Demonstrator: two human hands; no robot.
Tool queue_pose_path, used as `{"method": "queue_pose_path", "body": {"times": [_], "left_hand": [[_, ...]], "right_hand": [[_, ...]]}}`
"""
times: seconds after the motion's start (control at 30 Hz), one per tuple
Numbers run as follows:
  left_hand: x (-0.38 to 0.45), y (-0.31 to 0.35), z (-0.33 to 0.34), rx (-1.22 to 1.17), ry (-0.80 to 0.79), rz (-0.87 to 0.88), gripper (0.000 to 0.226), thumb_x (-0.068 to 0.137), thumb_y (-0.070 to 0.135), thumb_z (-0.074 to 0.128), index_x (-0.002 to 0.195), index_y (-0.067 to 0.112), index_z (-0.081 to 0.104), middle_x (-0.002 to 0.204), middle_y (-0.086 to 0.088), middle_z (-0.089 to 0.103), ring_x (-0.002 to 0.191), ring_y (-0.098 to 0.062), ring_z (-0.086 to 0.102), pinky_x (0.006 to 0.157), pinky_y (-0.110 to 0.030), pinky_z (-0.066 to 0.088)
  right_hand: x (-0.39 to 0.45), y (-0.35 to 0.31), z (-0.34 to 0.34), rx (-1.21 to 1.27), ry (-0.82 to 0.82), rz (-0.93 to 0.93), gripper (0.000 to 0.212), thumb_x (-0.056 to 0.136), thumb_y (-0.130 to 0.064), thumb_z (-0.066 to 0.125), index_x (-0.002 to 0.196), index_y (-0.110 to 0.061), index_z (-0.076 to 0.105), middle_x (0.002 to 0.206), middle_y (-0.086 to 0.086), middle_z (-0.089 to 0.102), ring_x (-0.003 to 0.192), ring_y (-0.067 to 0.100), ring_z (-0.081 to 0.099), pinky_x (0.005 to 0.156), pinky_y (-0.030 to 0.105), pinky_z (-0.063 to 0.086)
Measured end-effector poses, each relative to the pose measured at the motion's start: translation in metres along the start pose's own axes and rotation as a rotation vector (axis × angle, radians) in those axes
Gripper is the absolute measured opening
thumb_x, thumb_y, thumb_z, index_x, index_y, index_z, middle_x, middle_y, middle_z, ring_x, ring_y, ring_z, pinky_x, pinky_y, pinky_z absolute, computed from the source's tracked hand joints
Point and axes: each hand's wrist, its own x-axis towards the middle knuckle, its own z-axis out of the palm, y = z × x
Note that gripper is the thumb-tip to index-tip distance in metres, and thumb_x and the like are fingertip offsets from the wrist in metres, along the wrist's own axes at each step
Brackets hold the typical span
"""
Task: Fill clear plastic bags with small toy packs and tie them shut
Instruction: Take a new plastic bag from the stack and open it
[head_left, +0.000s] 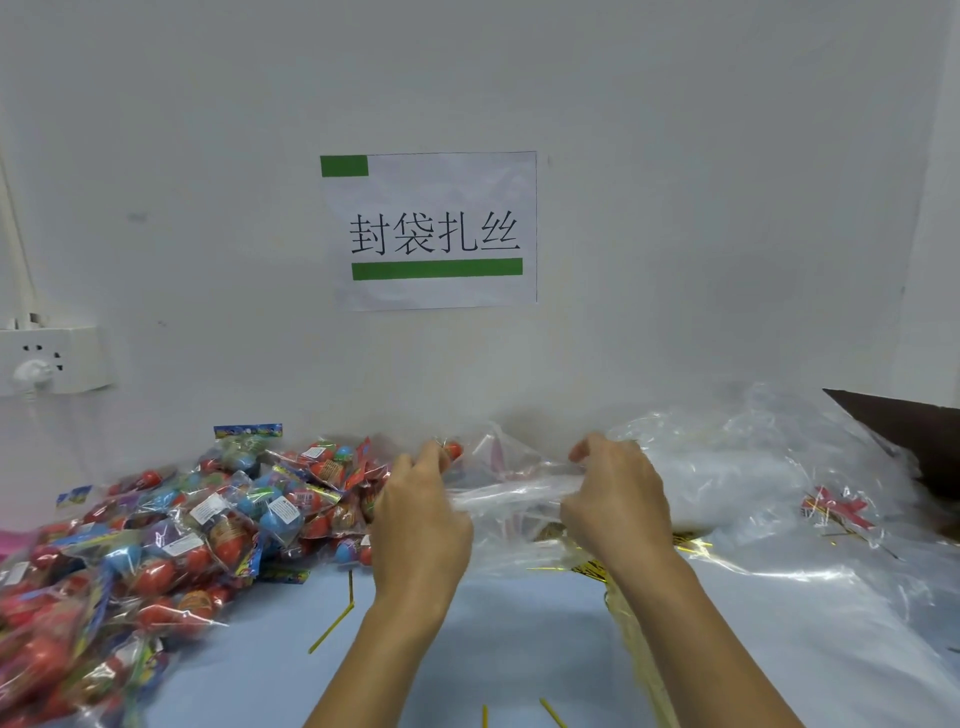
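Bag (511, 488), clear, seemingly empty, between left hand (421, 514) and right hand (615, 499).

At twelve o'clock from me a white paper sign (434, 231) hangs on the wall (675, 182), printed with black characters and two green bars. At nine o'clock sits a white wall socket (52, 358) with a plug (32, 371) in it. At three o'clock a dark brown cardboard flap (914, 431) juts in.

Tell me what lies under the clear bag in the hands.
Under the clear bag, gold twist ties show on the blue table. The hands and crumpled plastic hide the rest.
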Motion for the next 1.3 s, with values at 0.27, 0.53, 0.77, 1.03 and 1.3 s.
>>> {"method": "queue_pose_path", "body": {"times": [0.27, 0.53, 0.77, 1.03, 1.3], "left_hand": [[0.0, 0.001, 0.004, -0.161, 0.015, -0.008, 0.034, 0.078, -0.007, 0.066, 0.097, 0.02, 0.058, 0.079, 0.004, 0.06, 0.073, -0.021, 0.059, 0.061, -0.031, 0.049], [0.011, -0.02, -0.009, 0.164, -0.068, -0.065, 0.028, 0.081, 0.003, 0.064, 0.101, 0.018, 0.053, 0.095, -0.002, 0.06, 0.079, -0.025, 0.052, 0.065, -0.037, 0.045], [0.019, -0.02, -0.02, -0.462, -0.637, -0.169, 0.048, 0.088, 0.045, 0.069, 0.126, 0.037, 0.041, 0.112, 0.014, 0.055, 0.077, -0.011, 0.073, 0.06, -0.025, 0.058], [0.031, -0.032, -0.026, -0.108, -0.179, -0.086, 0.02, 0.088, 0.019, 0.061, 0.106, 0.018, 0.05, 0.104, -0.001, 0.057, 0.09, -0.019, 0.056, 0.071, -0.03, 0.042], [0.028, -0.026, -0.022, 0.011, -0.162, -0.028, 0.009, 0.092, 0.015, 0.06, 0.091, 0.011, 0.067, 0.088, -0.005, 0.067, 0.083, -0.023, 0.06, 0.073, -0.037, 0.052]], "right_hand": [[-0.003, -0.01, 0.008, 0.11, -0.067, -0.046, 0.043, 0.078, -0.03, 0.079, 0.117, -0.033, 0.063, 0.11, -0.008, 0.068, 0.102, 0.021, 0.062, 0.068, 0.028, 0.043], [0.0, 0.003, -0.001, 0.119, -0.155, 0.059, 0.036, 0.082, -0.012, 0.063, 0.116, -0.025, 0.06, 0.12, 0.002, 0.06, 0.097, 0.024, 0.052, 0.081, 0.031, 0.046], [0.001, 0.001, -0.007, 0.314, -0.213, -0.081, 0.043, 0.086, -0.036, 0.071, 0.126, -0.032, 0.056, 0.101, -0.002, 0.064, 0.095, 0.02, 0.061, 0.085, 0.034, 0.051], [0.005, 0.011, -0.005, 0.495, -0.348, 0.04, 0.027, 0.091, -0.015, 0.064, 0.117, -0.021, 0.067, 0.094, -0.003, 0.063, 0.058, 0.013, 0.063, 0.045, 0.025, 0.053], [-0.002, -0.002, 0.001, 0.115, -0.302, -0.208, 0.023, 0.092, -0.036, 0.064, 0.113, -0.027, 0.064, 0.098, -0.01, 0.06, 0.085, 0.01, 0.058, 0.061, 0.021, 0.04]]}}
